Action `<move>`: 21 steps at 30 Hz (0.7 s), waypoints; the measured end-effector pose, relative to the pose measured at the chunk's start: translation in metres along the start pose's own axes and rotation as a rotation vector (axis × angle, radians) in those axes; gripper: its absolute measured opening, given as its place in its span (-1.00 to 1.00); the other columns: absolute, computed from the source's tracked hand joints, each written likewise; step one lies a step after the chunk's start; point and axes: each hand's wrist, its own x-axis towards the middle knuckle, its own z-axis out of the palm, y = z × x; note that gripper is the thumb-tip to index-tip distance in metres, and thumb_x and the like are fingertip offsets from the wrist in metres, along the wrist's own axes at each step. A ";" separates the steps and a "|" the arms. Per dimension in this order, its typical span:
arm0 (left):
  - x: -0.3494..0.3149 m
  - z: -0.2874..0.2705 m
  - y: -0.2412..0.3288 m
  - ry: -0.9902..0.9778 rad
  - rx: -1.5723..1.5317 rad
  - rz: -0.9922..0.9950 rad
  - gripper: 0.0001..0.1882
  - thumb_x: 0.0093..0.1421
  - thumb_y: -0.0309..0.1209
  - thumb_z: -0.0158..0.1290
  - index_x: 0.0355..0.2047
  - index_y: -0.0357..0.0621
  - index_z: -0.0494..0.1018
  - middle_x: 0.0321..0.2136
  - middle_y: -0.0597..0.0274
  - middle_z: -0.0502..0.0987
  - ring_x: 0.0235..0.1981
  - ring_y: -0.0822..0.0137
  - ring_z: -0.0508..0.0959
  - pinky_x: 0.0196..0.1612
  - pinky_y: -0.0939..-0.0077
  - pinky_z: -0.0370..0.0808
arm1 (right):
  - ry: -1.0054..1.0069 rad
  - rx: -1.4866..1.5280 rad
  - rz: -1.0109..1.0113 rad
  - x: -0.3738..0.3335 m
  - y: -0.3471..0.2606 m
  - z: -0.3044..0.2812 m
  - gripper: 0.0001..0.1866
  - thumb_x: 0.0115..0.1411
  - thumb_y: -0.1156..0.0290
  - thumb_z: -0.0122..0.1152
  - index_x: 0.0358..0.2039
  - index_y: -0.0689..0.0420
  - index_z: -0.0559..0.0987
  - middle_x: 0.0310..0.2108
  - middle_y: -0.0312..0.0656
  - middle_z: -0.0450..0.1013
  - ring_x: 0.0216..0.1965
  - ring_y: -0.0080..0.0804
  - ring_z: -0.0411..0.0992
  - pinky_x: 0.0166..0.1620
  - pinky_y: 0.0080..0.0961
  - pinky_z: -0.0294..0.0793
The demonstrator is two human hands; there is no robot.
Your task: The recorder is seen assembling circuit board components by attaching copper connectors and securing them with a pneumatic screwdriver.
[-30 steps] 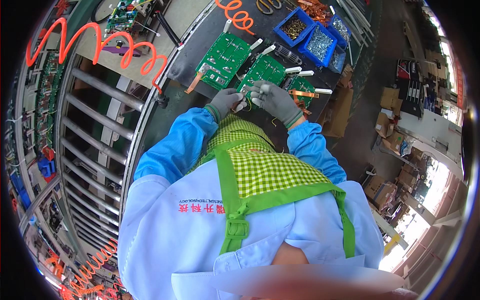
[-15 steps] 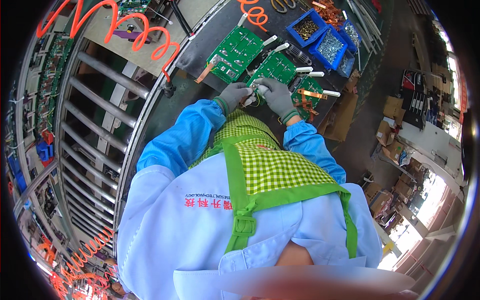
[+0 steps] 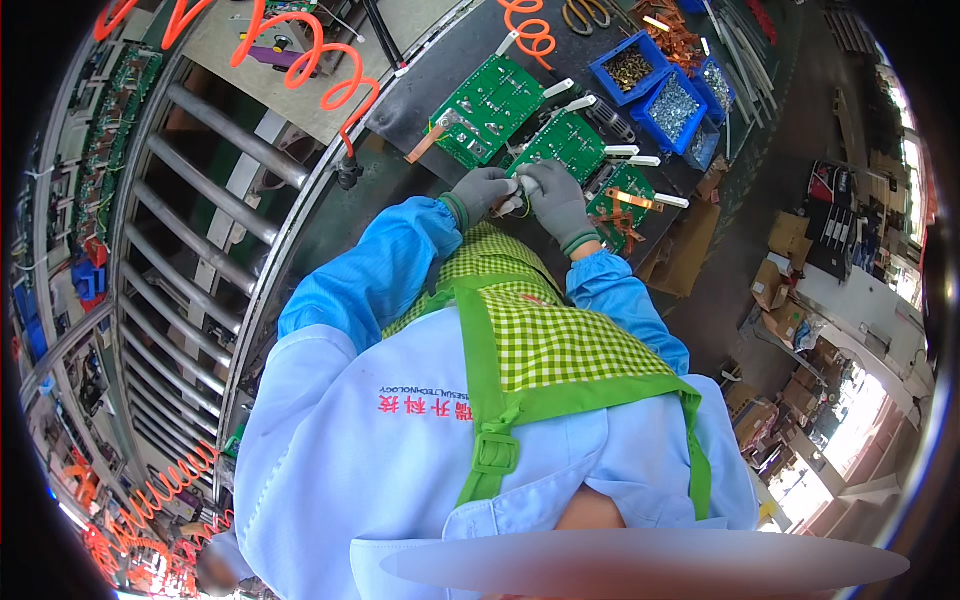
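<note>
My left hand (image 3: 482,193) and my right hand (image 3: 557,197), both in grey gloves with whitish fingertips, meet at the near edge of the middle green circuit board (image 3: 567,145). Their fingers are pinched together around something small that they mostly hide. A thin yellow wire (image 3: 527,208) shows just below the fingertips. To the left lies another circuit board (image 3: 492,107) with a copper strip (image 3: 426,144) sticking out at its near corner. Right of my right hand, a third board (image 3: 622,205) carries copper strips. White tabs stick out from the boards' far edges.
Blue bins of brass-coloured fasteners (image 3: 628,70) and silvery fasteners (image 3: 672,108) stand at the far right, beside copper parts (image 3: 668,35). An orange coiled hose (image 3: 345,90) hangs near the roller conveyor (image 3: 215,190) on the left. Cardboard (image 3: 685,255) stands right of the bench.
The whole view has shifted a little, so bench and boards appear farther right and slightly lower. Both hands stay pinched together; the small metallic bit glimpsed between them is now harder to see.
</note>
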 end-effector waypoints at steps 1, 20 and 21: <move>0.000 -0.001 0.001 -0.025 0.012 -0.022 -0.76 0.14 -0.38 0.04 -0.27 -0.31 0.37 -0.37 0.14 0.47 -0.41 0.39 0.55 -0.47 0.67 0.52 | 0.016 0.009 -0.009 0.001 0.000 0.000 -0.80 0.10 0.35 0.05 -0.26 0.06 0.53 -0.29 -0.10 0.42 -0.26 -0.11 0.41 -0.20 -0.32 0.41; 0.018 -0.013 -0.023 -0.035 0.075 0.143 -0.83 0.07 -0.38 0.04 -0.40 -0.25 0.45 -0.57 0.23 0.47 -0.60 0.46 0.44 -0.54 0.57 0.37 | 0.044 -0.165 -0.003 -0.002 -0.003 0.010 -0.83 0.07 0.28 0.08 -0.36 0.07 0.47 -0.33 -0.09 0.38 -0.33 -0.08 0.41 -0.31 -0.24 0.42; 0.019 -0.011 -0.026 -0.016 0.147 0.161 -0.83 0.07 -0.38 0.04 -0.41 -0.25 0.45 -0.57 0.23 0.47 -0.60 0.45 0.43 -0.53 0.56 0.37 | 0.046 -0.164 -0.003 -0.004 -0.003 0.009 -0.83 0.07 0.28 0.08 -0.36 0.07 0.47 -0.33 -0.09 0.38 -0.33 -0.08 0.41 -0.31 -0.24 0.42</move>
